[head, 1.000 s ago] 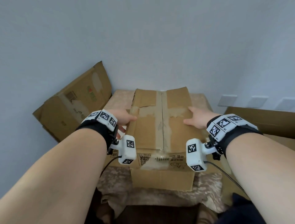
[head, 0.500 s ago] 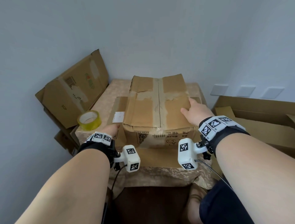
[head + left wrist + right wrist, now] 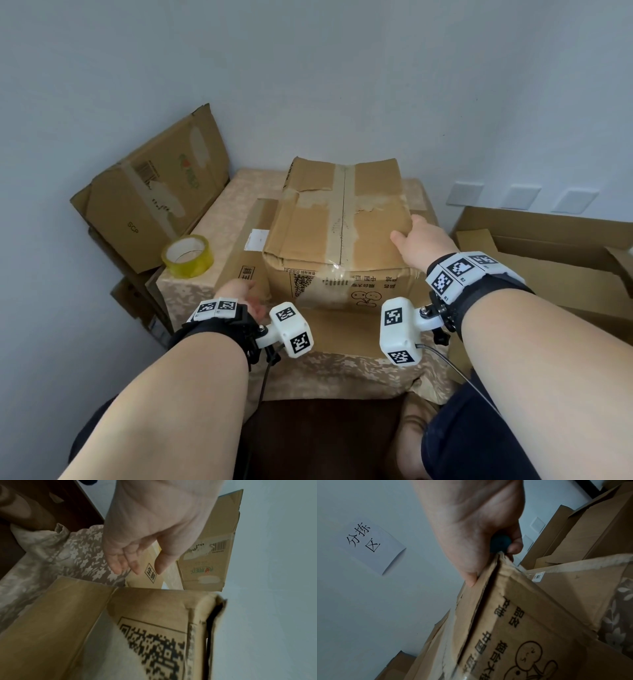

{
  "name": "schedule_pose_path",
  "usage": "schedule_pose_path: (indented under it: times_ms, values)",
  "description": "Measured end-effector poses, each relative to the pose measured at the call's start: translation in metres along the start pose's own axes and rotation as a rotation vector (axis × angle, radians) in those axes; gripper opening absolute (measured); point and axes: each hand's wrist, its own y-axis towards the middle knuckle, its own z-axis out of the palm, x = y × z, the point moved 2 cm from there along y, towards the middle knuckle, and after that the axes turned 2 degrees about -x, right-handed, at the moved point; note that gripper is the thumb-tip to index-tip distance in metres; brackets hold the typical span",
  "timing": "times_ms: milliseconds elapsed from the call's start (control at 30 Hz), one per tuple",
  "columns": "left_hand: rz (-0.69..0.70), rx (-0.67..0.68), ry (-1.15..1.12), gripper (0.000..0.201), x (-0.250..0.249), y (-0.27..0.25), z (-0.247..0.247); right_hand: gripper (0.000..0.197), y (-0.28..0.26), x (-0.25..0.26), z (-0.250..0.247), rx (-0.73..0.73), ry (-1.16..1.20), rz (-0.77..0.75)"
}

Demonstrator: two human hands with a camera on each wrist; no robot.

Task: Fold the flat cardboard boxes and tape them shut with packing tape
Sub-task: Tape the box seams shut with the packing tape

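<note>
Left of the box (image 3: 337,236), the flattened cartons (image 3: 150,192) lean on the wall and the tape (image 3: 187,256) sits on the table (image 3: 342,370), in plain sight now. Your left hand (image 3: 239,294) has come off the box's left edge and hangs low at its near-left corner, fingers loosely spread, holding nothing — likely on its way to the tape. The box has settled onto a flat carton (image 3: 246,236) mid-table; its top flaps meet along a centre seam under old, torn tape, the near edge crumpled. At its right edge your right hand (image 3: 419,240) stays, thumb on top and fingers curled over the side, with something small and dark tucked in them.
</note>
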Motion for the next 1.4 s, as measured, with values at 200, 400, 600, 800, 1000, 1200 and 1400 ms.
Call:
schedule_pose_path:
  times_ms: [200, 400, 600, 800, 1000, 1200, 1400]
  values:
    - [0.011, 0.111, 0.006, 0.056, -0.009, -0.006, 0.023, 0.046, -0.002, -0.003, -0.001, 0.001, 0.022, 0.027]
    - [-0.118, 0.182, -0.011, 0.066, 0.006, 0.012, 0.019, 0.046, 0.001, -0.006, 0.003, 0.037, 0.046, 0.052]
    - [-0.086, 0.217, -0.007, 0.042, 0.016, 0.007, 0.023, 0.042, 0.003, -0.016, 0.003, 0.045, 0.086, 0.108]
    - [-0.009, 0.172, -0.030, 0.027, 0.015, -0.015, 0.031, 0.039, 0.008, -0.031, 0.002, -0.005, 0.104, 0.136]
    - [-0.004, 0.281, -0.031, 0.056, -0.001, -0.020, 0.038, 0.038, 0.003, -0.045, -0.001, -0.064, 0.055, 0.182]
    - [0.053, 0.289, -0.102, 0.058, -0.021, -0.031, 0.044, 0.032, -0.004, -0.053, -0.014, -0.088, -0.033, 0.244]
    - [0.101, 0.391, -0.140, 0.033, -0.045, -0.061, 0.055, 0.039, -0.014, -0.048, -0.040, -0.258, -0.042, 0.123]
